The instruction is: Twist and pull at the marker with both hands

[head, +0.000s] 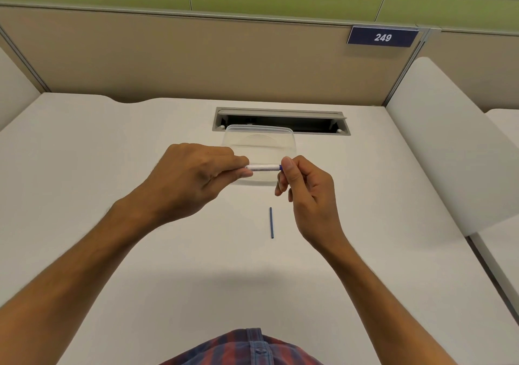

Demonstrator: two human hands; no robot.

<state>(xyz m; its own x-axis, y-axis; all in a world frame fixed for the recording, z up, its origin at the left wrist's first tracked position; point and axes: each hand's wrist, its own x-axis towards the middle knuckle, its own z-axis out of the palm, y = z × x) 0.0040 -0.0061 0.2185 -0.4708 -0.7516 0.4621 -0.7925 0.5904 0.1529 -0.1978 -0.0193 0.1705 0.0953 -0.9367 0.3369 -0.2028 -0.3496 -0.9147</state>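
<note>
A white pen barrel (264, 167) with a blue end lies level above the white desk (112, 168). My left hand (193, 179) grips its left end with curled fingers and thumb. My right hand (306, 190) pinches the blue right end between thumb and forefinger. Behind the pen, a clear plastic container (261, 142) sits on the desk, partly hidden by both hands. A thin blue stick (271, 222), like a pen refill, lies loose on the desk just below my right hand.
A cable slot (280, 120) with an open flap is set into the desk behind the container. Beige partition walls enclose the desk, with a blue "249" sign (382, 37) at the upper right. A white side panel (449, 139) stands on the right.
</note>
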